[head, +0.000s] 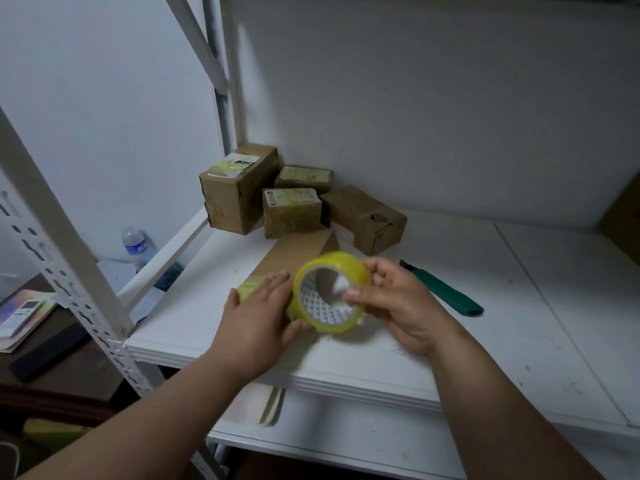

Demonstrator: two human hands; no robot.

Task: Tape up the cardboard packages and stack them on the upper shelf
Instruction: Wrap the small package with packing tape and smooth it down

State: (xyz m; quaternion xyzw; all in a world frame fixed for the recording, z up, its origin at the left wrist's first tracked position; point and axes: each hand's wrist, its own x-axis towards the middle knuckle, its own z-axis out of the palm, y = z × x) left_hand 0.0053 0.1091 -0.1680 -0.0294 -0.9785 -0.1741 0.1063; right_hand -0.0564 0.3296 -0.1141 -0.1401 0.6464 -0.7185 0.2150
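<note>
On shelf (450, 341), flat brown package (294, 251), yellowish tape on near end.

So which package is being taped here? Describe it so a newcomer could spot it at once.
Start at the white shelf and the cluster of boxes in its back corner. In front of them lies a long flat cardboard package, its near end under the left hand, beside the tape roll in the right hand. Unlike the blocky boxes, it is low, slim and being handled.
</note>
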